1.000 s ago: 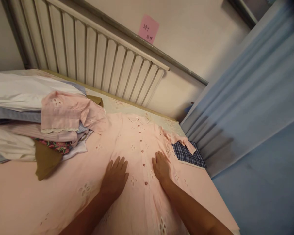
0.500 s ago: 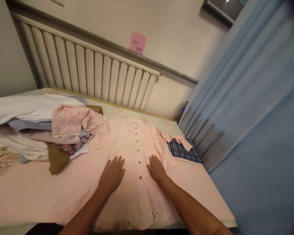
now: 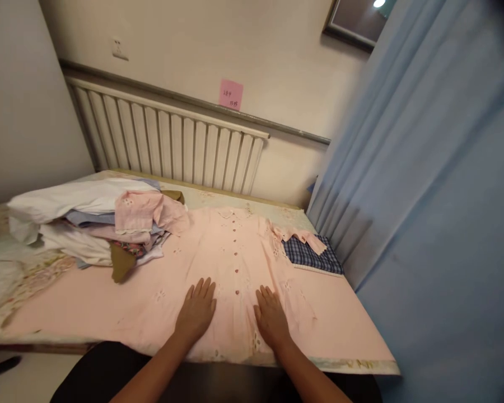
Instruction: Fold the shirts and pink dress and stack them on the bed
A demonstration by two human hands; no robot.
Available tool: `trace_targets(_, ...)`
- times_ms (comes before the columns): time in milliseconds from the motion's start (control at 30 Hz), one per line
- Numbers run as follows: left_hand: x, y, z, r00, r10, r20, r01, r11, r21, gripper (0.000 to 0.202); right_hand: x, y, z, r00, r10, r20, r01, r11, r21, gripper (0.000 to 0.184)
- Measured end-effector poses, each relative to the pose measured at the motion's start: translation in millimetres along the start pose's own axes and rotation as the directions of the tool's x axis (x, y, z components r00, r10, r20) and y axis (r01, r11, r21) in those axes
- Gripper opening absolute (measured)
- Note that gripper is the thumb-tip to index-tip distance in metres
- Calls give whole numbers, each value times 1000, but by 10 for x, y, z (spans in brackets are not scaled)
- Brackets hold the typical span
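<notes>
A pink buttoned blouse (image 3: 222,263) with cut-out flower patterns lies spread, front side up, on a pink cloth (image 3: 344,319) of much the same colour. Its row of small brown buttons runs down the middle. My left hand (image 3: 196,309) rests flat on the lower front, left of the buttons, with fingers stretched out. To the right of the buttons, my right hand (image 3: 271,316) lies flat on the fabric too, fingers extended. One sleeve reaches over the clothes pile at left; the other lies partly across a folded dark plaid cloth (image 3: 311,256).
A heap of mixed clothes (image 3: 92,196) sits on the left of the table. Behind the table stand a white radiator (image 3: 172,140) and a wall with a pink note (image 3: 231,94). A blue curtain (image 3: 437,212) hangs along the right side.
Both hands have slid down the blouse front, nearer the table's front edge, staying flat. The camera view has shifted, showing more of the table's left side and front edge.
</notes>
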State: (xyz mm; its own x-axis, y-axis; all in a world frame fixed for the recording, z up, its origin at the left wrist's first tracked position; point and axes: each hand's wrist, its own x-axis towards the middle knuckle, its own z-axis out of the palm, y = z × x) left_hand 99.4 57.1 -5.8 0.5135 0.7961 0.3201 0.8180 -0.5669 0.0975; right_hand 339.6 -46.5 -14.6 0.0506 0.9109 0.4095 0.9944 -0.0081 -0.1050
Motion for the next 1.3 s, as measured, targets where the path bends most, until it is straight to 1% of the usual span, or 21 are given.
trace_targets(133, -246, 170, -6, 999, 21, -24, -22, 999, -39, 46, -4, -5, -25, 1000, -15, -18, 15, 1000, 19, 40)
trace_targets(267, -497, 352, 17, 995, 86, -45, -90, 990, -105, 45, -21, 4, -29, 999, -21, -35, 22, 999, 39, 39)
trace_targets(433, -757, 585, -13, 965, 261, -23, -259, 942, -211, 60, -33, 6, -30, 998, -21, -53, 24, 998, 50, 38)
trace_targets(467, -791, 632, -30, 960, 279, -13, -275, 934, -227, 63, -34, 8, -29, 998, -23, -59, 26, 998, 50, 38)
trace_targets(533, -829, 723, -69, 959, 282, 28, -268, 934, -236, 67, -34, 12, -25, 997, -25, -68, 28, 998, 50, 37)
trace_targets(633, -824, 834, -134, 963, 235, 132, -206, 958, -199, 66, -35, 16, -19, 997, -25, -79, 29, 998, 54, 37)
trace_targets(700, -800, 876, -180, 962, 207, 176, -173, 967, -187, 64, -36, 18, -14, 996, -24, -85, 29, 998, 58, 37)
trace_targets(767, -776, 883, -224, 965, 197, 174, -156, 963, -221, 63, -37, 21, -10, 996, -23, -91, 29, 998, 61, 37)
trace_targets(833, -754, 859, -262, 971, 194, 137, -145, 941, -306, 58, -37, 25, -6, 995, -25, -98, 31, 998, 63, 37)
trace_targets(933, -698, 786, -288, 983, 163, 80, -102, 861, -499, 44, -34, 33, -3, 995, -28, -98, 34, 997, 68, 37)
trace_targets(1000, -631, 729, -284, 993, 84, 83, -12, 775, -631, 31, -33, 35, -5, 995, -25, -94, 32, 997, 76, 37)
trace_targets(1033, -590, 702, -277, 993, 26, 111, 58, 726, -685, 26, -34, 35, -6, 995, -25, -92, 32, 996, 82, 37)
trace_targets(1067, -546, 675, -269, 988, -32, 152, 133, 678, -723, 22, -37, 34, -8, 996, -26, -90, 34, 995, 89, 37)
trace_targets(1133, -457, 620, -256, 964, -119, 238, 261, 603, -754, 17, -43, 31, -11, 996, -32, -88, 41, 993, 106, 37)
trace_targets(1200, -382, 563, -248, 940, -176, 291, 339, 563, -754, 19, -47, 33, -8, 996, -32, -84, 42, 991, 125, 37)
trace_targets(1300, -314, 472, -245, 903, -285, 321, 426, 497, -756, 26, -24, 64, -3, 997, -9, -72, 22, 984, 178, 38)
